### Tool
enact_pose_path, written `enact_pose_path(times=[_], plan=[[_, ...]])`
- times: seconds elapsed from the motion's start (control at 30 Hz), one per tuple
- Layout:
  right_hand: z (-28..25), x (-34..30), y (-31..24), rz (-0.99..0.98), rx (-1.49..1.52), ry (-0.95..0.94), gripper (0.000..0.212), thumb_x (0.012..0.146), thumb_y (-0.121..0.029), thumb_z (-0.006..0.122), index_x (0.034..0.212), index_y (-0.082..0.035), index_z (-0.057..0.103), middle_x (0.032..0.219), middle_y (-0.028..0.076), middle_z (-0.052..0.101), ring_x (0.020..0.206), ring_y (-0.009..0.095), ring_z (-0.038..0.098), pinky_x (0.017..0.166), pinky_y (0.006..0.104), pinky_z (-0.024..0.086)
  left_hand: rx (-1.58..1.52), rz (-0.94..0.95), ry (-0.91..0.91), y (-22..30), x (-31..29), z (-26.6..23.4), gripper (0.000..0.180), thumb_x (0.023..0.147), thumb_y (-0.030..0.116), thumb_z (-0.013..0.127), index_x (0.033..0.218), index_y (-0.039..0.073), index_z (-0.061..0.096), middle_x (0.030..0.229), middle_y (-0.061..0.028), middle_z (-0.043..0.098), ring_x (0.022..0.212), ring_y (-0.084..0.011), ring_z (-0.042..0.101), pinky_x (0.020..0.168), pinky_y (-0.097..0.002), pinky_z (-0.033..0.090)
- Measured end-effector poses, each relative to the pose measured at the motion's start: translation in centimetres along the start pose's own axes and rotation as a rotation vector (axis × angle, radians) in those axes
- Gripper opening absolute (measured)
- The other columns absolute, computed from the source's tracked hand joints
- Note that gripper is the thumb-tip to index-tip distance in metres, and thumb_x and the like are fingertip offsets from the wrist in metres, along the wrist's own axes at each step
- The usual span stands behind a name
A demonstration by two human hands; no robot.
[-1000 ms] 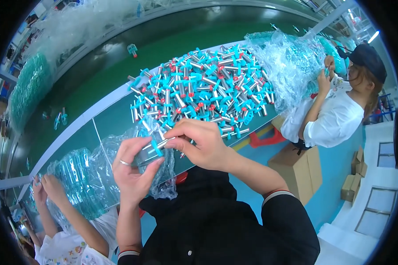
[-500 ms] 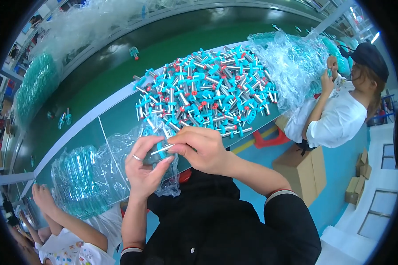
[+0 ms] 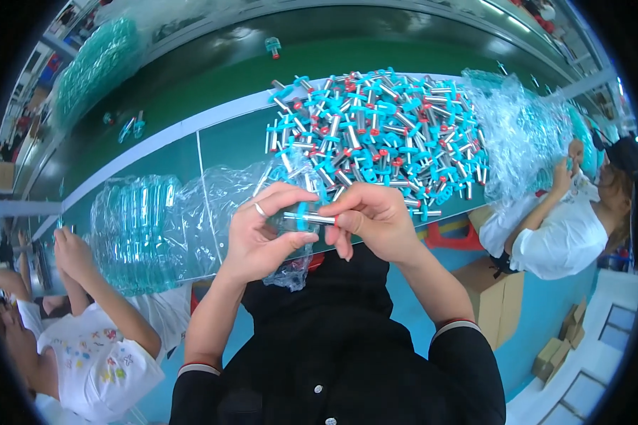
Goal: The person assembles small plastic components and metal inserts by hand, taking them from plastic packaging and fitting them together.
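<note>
In front of my chest, both hands meet at a small metal tube part (image 3: 322, 219) with a teal plastic collar and a red end. My left hand (image 3: 266, 230), with a ring on one finger, curls finger and thumb around the collar. The red end sits in the fingertips of my right hand (image 3: 379, 221). Just beyond lies a big pile of similar parts (image 3: 376, 134), silver tubes with teal and red plastic. Crumpled clear plastic film (image 3: 227, 205) spreads beside and under my left hand.
Bagged teal plastic pieces (image 3: 138, 230) lie on the bench at left. More clear bagging (image 3: 514, 134) covers the bench at right. A co-worker (image 3: 571, 212) sits to the right, another person (image 3: 96, 340) to the left. A cardboard box (image 3: 493, 297) stands on the floor at right.
The view has shifted, so the pile sits farther right. My hands have turned the part, and its metal tube with the red end now shows between them.
</note>
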State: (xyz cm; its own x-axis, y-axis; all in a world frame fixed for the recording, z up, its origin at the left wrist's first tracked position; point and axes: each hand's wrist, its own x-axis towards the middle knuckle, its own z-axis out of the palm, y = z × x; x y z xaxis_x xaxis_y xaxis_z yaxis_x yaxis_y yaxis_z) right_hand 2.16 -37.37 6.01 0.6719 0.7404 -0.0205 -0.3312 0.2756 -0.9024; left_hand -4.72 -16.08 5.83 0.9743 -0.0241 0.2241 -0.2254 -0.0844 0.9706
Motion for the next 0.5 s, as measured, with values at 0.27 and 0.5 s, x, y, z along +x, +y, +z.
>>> enact_pose_path(times=[0.27, 0.5], plan=[[0.5, 0.0, 0.9, -0.08, -0.043, -0.01, 0.016, 0.1, -0.005, 0.058, 0.108, 0.008, 0.064, 0.08, 0.018, 0.068, 0.056, 0.018, 0.065, 0.048, 0.0269, 0.052, 0.002, 0.027, -0.022, -0.3, -0.3, 0.0, 0.045, 0.07, 0.0, 0.079, 0.114, -0.001, 0.07, 0.105, -0.0125, 0.067, 0.095, -0.0219, 0.064, 0.084, -0.0318, 0.049], [0.2, 0.2, 1.3, -0.062, -0.008, -0.028, 0.015, 0.1, -0.005, 0.058, 0.107, 0.007, 0.063, 0.079, 0.019, 0.068, 0.055, 0.019, 0.065, 0.046, 0.0273, 0.051, 0.025, 0.066, -0.049, -0.6, -0.2, 0.0, 0.045, 0.072, 0.003, 0.079, 0.116, -0.001, 0.069, 0.104, -0.0128, 0.066, 0.095, -0.0224, 0.064, 0.084, -0.0319, 0.05]])
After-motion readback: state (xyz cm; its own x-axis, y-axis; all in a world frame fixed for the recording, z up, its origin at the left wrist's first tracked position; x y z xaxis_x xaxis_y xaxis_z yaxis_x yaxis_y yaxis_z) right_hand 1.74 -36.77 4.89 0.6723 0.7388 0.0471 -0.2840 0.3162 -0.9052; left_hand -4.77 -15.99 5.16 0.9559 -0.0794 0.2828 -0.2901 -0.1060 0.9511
